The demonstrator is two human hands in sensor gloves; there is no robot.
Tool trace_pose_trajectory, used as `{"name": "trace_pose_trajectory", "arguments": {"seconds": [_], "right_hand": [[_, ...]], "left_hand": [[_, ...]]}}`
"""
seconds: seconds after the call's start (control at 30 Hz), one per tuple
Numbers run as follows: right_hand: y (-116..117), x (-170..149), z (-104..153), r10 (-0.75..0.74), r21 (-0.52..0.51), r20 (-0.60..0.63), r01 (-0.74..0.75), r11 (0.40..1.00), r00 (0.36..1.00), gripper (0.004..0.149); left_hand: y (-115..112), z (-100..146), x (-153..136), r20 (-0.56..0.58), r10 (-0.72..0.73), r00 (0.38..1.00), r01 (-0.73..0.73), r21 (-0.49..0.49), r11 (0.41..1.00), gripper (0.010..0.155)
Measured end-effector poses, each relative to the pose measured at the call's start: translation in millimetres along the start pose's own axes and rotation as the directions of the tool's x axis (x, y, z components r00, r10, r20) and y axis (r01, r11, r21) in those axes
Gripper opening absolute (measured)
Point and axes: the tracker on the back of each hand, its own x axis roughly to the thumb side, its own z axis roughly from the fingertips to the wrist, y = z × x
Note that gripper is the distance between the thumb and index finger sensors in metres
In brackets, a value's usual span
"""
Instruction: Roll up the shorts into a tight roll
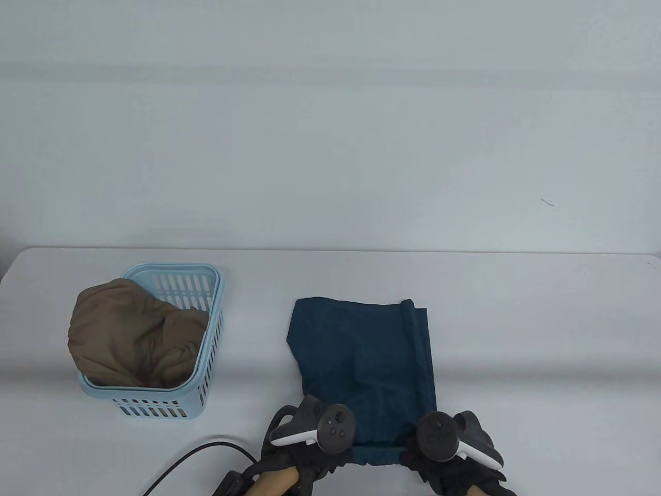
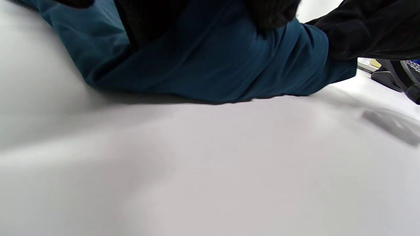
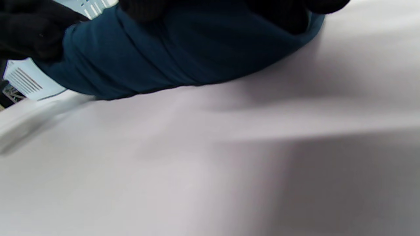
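Basket [image 1: 170, 320] far left, rest open.

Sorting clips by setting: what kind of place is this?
Probably a staged laundry-folding workstation, not a home: a bare white table against a plain wall, dark blue shorts, and a light blue basket holding a brown garment.

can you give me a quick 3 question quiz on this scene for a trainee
1. True or false: the blue shorts are already rolled up all the way.
2. What lies in the light blue basket? A) brown garment B) white towel C) nothing
3. Which end of the shorts do the left hand and right hand hold: near or far?

Key
1. False. Only the near edge is turned over; the rest lies flat on the table.
2. A, the brown garment.
3. The near end, one hand at each corner.
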Motion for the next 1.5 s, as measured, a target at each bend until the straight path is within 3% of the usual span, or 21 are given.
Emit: {"name": "trace_pose_trajectory", "arguments": {"seconds": [0.17, 0.27, 0.33, 0.4, 0.43, 0.47, 0.53, 0.67, 0.77, 1.03, 1.17, 1.3, 1.4, 1.5], "right_hand": [[3, 5, 0, 0.103, -0.037, -0.041, -0.104, 0.994, 0.994, 0.053], [5, 9, -3, 0.152, -0.065, -0.075, -0.157, 0.985, 0.986, 0.051], [5, 9, -4, 0.171, -0.079, -0.095, -0.179, 0.981, 0.981, 0.051], [6, 9, -4, 0.175, -0.094, -0.109, -0.186, 0.978, 0.978, 0.050], [6, 9, -4, 0.173, -0.099, -0.119, -0.185, 0.978, 0.978, 0.050], [6, 9, -3, 0.167, -0.106, -0.129, -0.182, 0.978, 0.977, 0.050], [5, 8, -2, 0.157, -0.128, -0.139, -0.175, 0.976, 0.978, 0.050], [-3, 8, 4, 0.187, -0.194, -0.090, -0.201, 0.960, 0.978, 0.058], [-5, 10, 10, 0.209, -0.194, -0.047, -0.214, 0.957, 0.977, 0.063], [11, 11, 5, 0.353, -0.039, -0.047, -0.355, 0.934, 0.934, 0.075], [14, 13, 4, 0.374, -0.101, -0.052, -0.378, 0.920, 0.926, 0.070], [14, 16, 7, 0.441, -0.172, -0.028, -0.439, 0.882, 0.897, 0.063], [10, 15, 7, 0.385, -0.188, -0.015, -0.381, 0.905, 0.923, 0.060], [4, 8, 6, 0.237, -0.159, -0.010, -0.235, 0.959, 0.971, 0.059]], "left_hand": [[-7, -3, 4, -0.010, -0.052, 0.999, 0.053, 0.052, 0.997, 0.053], [-1, 1, 11, -0.083, -0.157, 0.984, 0.168, 0.144, 0.975, 0.054], [9, 6, 23, -0.040, -0.248, 0.968, 0.251, 0.199, 0.947, 0.057], [13, 12, 33, 0.069, -0.264, 0.962, 0.244, 0.218, 0.945, 0.051], [11, 12, 35, 0.059, -0.250, 0.966, 0.234, 0.201, 0.951, 0.046], [5, 11, 36, 0.047, -0.240, 0.970, 0.233, 0.116, 0.965, 0.046], [-4, 8, 35, 0.015, -0.243, 0.970, 0.242, 0.045, 0.969, 0.057], [-12, 0, 33, 0.001, -0.264, 0.965, 0.264, 0.020, 0.964, 0.065], [-15, -3, 32, -0.006, -0.273, 0.962, 0.273, 0.016, 0.962, 0.067], [-28, -9, 27, -0.031, -0.266, 0.964, 0.265, -0.013, 0.964, 0.072], [-34, -14, 22, -0.035, -0.260, 0.965, 0.258, -0.050, 0.965, 0.075], [-26, -14, 17, -0.020, -0.239, 0.971, 0.240, 0.005, 0.971, 0.069], [-15, -11, 11, -0.028, -0.134, 0.991, 0.135, 0.020, 0.991, 0.065], [-6, -6, 4, -0.043, -0.024, 0.999, 0.026, 0.037, 0.999, 0.062]]}}
